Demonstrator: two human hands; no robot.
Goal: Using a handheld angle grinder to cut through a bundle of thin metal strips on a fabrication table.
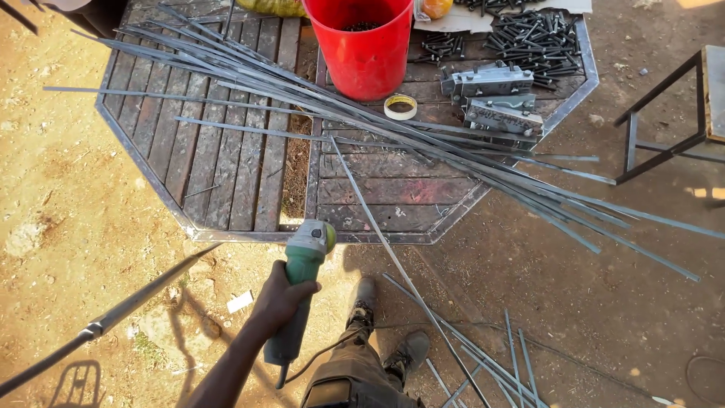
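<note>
Fingers wrapped tight round the green body of the grinder (300, 291); this is the one hand (281, 299) in view, and its forearm comes up from the near edge, so which hand it is cannot be told for sure. Grinder head points far, just short of the table (226, 174) edge, cord trailing near. Boots (385, 332) just right of it on dirt. One long rod (393, 257) slants off the table down past the boots. On the table: a spread bundle of rods (317, 106), red bucket (364, 45) far centre, tape roll (400, 106) beside it, hinges (498, 98) and bolts (529, 41) far right. Cut rods (491, 370) lie near right on the ground.
</note>
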